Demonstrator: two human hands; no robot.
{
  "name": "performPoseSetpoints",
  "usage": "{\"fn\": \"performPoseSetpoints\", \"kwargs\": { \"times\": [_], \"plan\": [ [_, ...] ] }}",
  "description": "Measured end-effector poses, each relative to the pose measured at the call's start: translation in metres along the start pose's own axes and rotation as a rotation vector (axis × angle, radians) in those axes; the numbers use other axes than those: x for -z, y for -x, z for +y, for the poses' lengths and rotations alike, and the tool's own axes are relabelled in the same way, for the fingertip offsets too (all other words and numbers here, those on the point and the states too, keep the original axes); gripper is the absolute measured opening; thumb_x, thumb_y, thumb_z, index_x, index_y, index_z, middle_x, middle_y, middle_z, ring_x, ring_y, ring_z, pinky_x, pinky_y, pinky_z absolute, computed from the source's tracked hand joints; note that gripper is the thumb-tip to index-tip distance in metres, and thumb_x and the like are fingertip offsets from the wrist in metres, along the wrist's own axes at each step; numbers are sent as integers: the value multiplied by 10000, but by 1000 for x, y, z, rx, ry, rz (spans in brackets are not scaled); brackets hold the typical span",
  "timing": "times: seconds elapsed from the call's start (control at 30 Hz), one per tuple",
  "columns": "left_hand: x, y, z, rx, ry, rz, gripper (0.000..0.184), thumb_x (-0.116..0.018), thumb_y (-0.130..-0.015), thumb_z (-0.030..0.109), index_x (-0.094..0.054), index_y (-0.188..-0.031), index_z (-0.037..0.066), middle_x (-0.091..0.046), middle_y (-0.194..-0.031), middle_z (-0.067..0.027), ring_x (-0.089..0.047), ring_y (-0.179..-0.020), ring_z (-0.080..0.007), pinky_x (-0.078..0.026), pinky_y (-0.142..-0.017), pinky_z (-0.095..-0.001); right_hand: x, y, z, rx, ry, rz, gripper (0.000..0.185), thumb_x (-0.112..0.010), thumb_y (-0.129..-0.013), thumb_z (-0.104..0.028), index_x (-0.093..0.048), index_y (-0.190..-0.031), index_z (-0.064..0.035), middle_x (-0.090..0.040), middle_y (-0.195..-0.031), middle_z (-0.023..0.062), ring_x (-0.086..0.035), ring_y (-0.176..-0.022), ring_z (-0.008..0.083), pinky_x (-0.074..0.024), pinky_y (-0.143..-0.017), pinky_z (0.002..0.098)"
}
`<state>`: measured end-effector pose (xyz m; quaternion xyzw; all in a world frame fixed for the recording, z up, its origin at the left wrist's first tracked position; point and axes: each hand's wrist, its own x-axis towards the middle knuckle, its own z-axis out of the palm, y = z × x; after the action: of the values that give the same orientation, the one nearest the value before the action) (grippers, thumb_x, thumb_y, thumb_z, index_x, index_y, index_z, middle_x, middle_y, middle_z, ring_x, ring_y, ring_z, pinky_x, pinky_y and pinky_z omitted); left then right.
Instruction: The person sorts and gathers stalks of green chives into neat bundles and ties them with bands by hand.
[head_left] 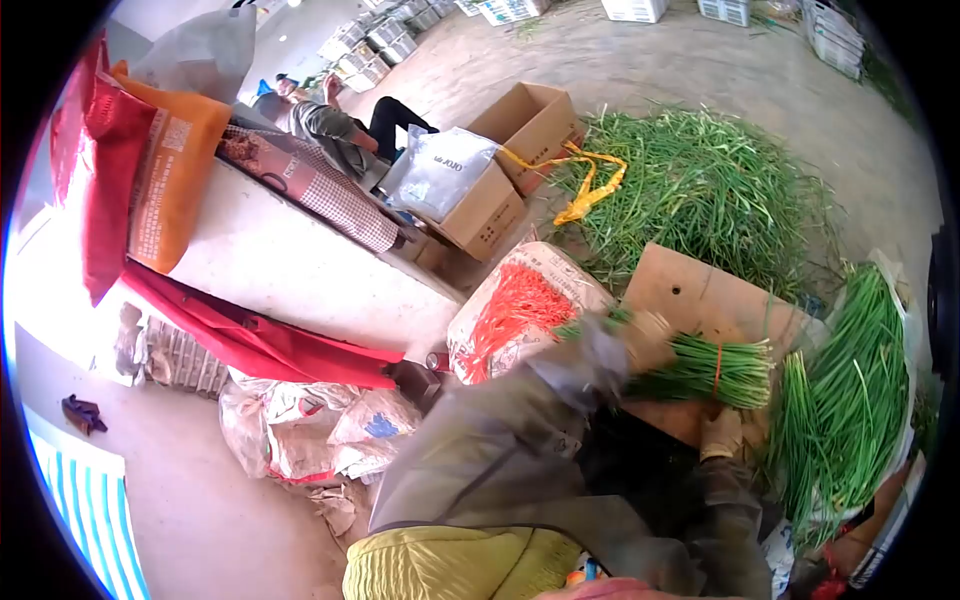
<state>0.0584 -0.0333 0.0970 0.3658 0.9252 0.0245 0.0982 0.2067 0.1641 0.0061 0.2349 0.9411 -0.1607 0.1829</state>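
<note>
A bunch of long green stalks like garlic chives (735, 372), cut ends to the right, lies on a brown board (690, 290). A red band (718, 368) rings the bunch near those ends. My left hand (650, 342), gloved and smeared by motion, is over the leafy part of the bunch; its fingers cannot be made out. Gloved too, my right hand (721, 434) grips the near edge of the bunch beside the band, fingertips partly hidden. Many loose red bands (520, 310) lie on a sack (580, 270) left of the board.
A large heap of loose greens (700, 190) lies beyond the board. More chives (855, 390) rest in plastic at the right. Cardboard boxes (490, 215) and a yellow strap (595, 190) are ahead. Another person (335, 125) sits at the back left, near white crates (370, 60).
</note>
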Motion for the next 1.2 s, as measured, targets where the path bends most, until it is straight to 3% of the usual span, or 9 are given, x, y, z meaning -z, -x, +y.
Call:
{"fn": "performPoseSetpoints", "kwargs": {
  "times": [0.13,0.33,0.4,0.57,0.63,0.77,1.0,1.17,1.2],
  "plan": [
    [-91,-39,64,-261,-151,338,803,-601,-708,355,-198,-1384,191,-435,-1268,-178,-410,-1198,-219,-346,-966,-320,9,-16,13,62,-33,-182,311,-539,-840,-245,-555,-1042,-10,-585,-985,202,-554,-903,375,-481,-697,423],
    [-108,-78,78,10,116,-18,859,-637,-741,400,-119,-1406,238,-194,-1434,-119,-183,-1325,-276,-156,-1081,-397,65,1,13,301,-419,-118,205,-498,-870,-177,-602,-920,-8,-579,-886,167,-540,-861,349,-445,-748,421],
    [-28,-69,76,33,137,-347,870,-588,-744,509,-72,-1408,283,-214,-1429,-96,-177,-1322,-296,-129,-1085,-421,75,3,9,342,-431,-6,206,-494,-878,-182,-602,-925,-13,-577,-887,157,-541,-854,343,-446,-742,420],
    [-99,-81,69,27,58,-127,1059,-665,-604,586,-75,-1412,239,-301,-1379,-107,-258,-1289,-288,-186,-1067,-426,42,-17,7,548,-728,275,191,-510,-873,-180,-607,-912,-20,-558,-839,114,-557,-781,265,-459,-717,381],
    [-108,-78,76,83,20,14,1078,-687,-583,581,-106,-1412,211,-361,-1343,-113,-309,-1264,-288,-208,-1058,-434,30,-21,0,246,-1728,-163,220,-495,-891,-203,-568,-802,-16,-508,-713,72,-503,-631,150,-435,-594,316],
    [-204,-107,75,216,-324,202,553,-528,-810,244,-346,-1332,213,-548,-1123,-49,-489,-1097,-218,-336,-970,-390,51,3,-4,98,-1576,-399,266,-469,-904,-219,-481,-692,-58,-423,-605,24,-379,-508,85,-357,-500,264],
    [-212,-97,103,314,122,304,277,-443,-853,121,-516,-1120,115,-548,-979,-40,-522,-888,-230,-398,-843,-358,105,-65,-62,-171,-1727,-77,257,-477,-881,-265,-432,-683,-107,-445,-707,11,-376,-551,110,-333,-539,243],
    [-241,-136,122,895,-2427,-1166,210,-465,-816,318,-494,-823,111,-478,-835,-40,-422,-729,-207,-361,-712,-341,70,-205,-51,-117,-1620,-265,274,-518,-851,-315,-476,-687,-100,-532,-692,15,-416,-509,103,-318,-472,242],
    [-247,-146,120,899,-2420,-1159,210,-465,-816,318,-494,-823,111,-478,-835,-40,-422,-729,-207,-361,-712,-341,72,-205,-48,-156,-1651,-242,294,-531,-849,-334,-485,-683,-96,-529,-653,13,-413,-488,100,-304,-449,245]
  ]
}}
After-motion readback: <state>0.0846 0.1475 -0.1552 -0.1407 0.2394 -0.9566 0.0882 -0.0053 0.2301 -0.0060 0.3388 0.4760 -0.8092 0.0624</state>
